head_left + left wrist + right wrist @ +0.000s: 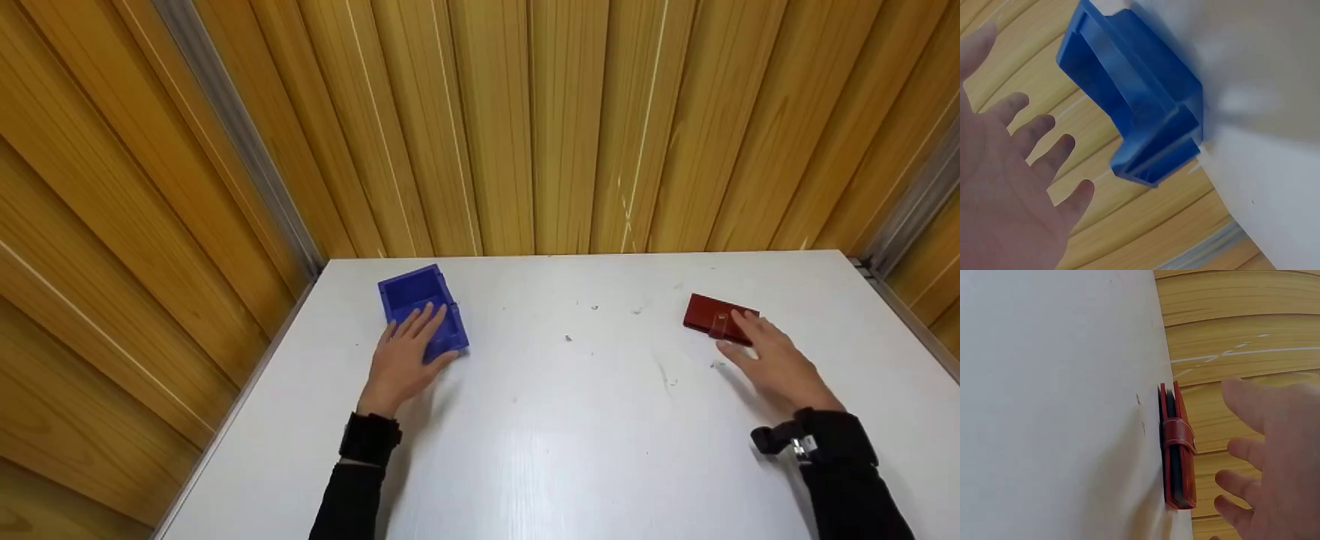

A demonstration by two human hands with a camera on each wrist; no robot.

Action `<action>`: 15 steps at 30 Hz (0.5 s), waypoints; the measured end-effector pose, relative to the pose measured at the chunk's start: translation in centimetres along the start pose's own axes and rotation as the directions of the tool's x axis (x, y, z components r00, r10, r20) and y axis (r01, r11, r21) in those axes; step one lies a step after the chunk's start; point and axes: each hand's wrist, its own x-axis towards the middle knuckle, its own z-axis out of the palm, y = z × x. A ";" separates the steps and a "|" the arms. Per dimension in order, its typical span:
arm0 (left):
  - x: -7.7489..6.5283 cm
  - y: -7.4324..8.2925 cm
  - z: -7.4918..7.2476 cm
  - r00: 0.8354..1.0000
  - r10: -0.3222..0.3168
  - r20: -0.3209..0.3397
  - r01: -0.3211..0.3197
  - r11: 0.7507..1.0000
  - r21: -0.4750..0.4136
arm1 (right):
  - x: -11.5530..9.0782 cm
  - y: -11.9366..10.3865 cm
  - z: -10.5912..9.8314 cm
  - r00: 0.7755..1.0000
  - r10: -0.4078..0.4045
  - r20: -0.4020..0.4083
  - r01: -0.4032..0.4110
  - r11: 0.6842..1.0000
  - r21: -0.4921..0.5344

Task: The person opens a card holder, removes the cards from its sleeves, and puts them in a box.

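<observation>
A blue open-topped plastic bin point(416, 291) stands at the far left of the white table. My left hand point(403, 364) hovers over its near end with fingers spread, and the left wrist view shows a gap between the fingers and the bin point(1145, 84). On the right lies a dark red wallet point(705, 311) with a snap strap, its layered edge facing the right wrist camera point(1176, 450). My right hand point(780, 367) reaches over the wallet's right part, fingers loosely extended and thumb near its front edge. In the right wrist view the fingers stand apart from the wallet.
The white table point(547, 420) has small dark scuffs and chips between the two hands. Wood-patterned panels point(562, 135) rise at its back edge and along the left side, with grey metal posts point(240, 135) at the corners.
</observation>
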 end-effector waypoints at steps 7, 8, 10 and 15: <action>0.9 3.4 1.4 0.994 0.106 0.015 -0.105 0.994 -0.036 | 1.2 0.2 1.9 0.999 0.001 -0.039 -0.004 0.996 -0.084; 1.1 3.8 1.6 0.992 0.125 0.012 -0.125 0.991 -0.038 | 1.3 0.1 2.0 0.999 -0.011 -0.050 0.006 0.995 -0.096; 1.4 4.7 1.9 0.988 0.152 0.017 -0.152 0.988 -0.041 | 1.6 -0.2 2.2 0.998 -0.032 -0.055 0.026 0.994 -0.105; 1.9 6.2 2.6 0.981 0.186 0.052 -0.184 0.982 -0.034 | 1.8 -1.4 3.0 0.996 -0.090 -0.027 0.086 0.988 -0.125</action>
